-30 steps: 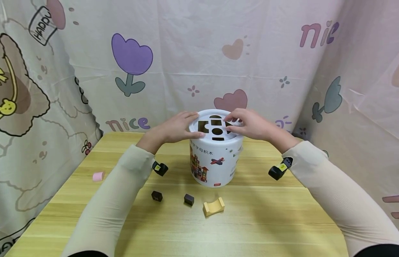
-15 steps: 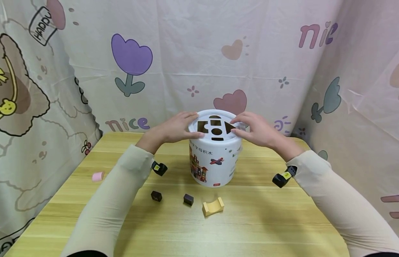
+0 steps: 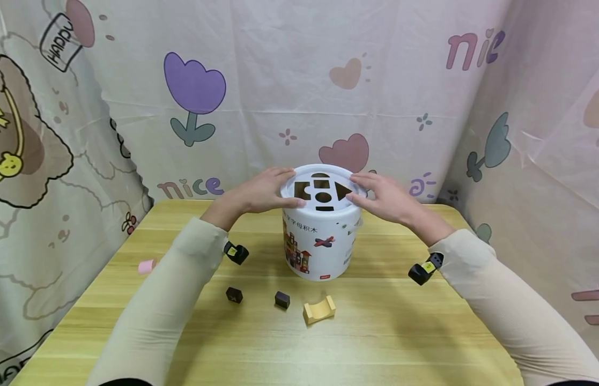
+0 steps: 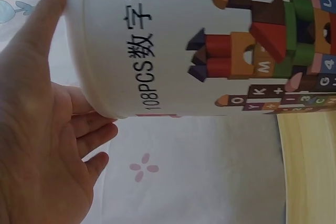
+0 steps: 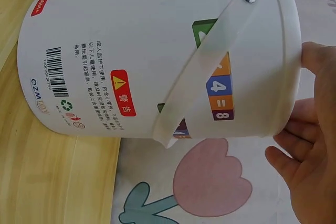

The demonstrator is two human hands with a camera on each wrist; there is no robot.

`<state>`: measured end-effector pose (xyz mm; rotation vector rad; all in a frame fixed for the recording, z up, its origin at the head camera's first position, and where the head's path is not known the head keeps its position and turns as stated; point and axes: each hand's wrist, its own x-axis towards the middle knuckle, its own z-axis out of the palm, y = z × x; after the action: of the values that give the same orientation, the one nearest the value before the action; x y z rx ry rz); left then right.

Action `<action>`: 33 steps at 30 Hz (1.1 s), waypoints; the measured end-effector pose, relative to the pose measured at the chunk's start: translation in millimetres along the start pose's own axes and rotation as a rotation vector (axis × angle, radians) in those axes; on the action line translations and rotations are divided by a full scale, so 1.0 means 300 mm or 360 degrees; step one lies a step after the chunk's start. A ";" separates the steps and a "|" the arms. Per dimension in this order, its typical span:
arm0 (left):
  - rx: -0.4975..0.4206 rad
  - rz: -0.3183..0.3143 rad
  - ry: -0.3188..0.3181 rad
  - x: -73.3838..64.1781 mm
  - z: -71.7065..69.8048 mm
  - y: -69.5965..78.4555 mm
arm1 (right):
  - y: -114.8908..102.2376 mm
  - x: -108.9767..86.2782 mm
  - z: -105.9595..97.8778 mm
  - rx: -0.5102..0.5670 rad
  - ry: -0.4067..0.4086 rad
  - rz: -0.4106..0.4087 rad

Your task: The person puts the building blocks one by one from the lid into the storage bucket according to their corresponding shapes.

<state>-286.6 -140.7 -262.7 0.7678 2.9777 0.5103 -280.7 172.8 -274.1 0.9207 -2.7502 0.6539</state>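
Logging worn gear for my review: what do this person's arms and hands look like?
The sleeves are long and cream, with black showing at their upper ends. Small black wrist cameras carry yellow labels. The left hand and right hand are bare, no ring visible.

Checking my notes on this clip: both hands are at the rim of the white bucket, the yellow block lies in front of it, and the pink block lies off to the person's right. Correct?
No: the head view shows the pink block off to the person's left. The rest stands: left hand and right hand at the rim of the white bucket, the yellow block in front.
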 end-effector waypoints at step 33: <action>0.0019 0.0417 0.0402 -0.241 0.023 0.005 | 0.009 -0.023 0.000 -0.0065 -0.0062 -0.0033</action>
<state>-221.8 -171.6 -272.8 1.1888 3.1234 0.6445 -276.7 178.4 -277.2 0.9622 -2.7731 0.5799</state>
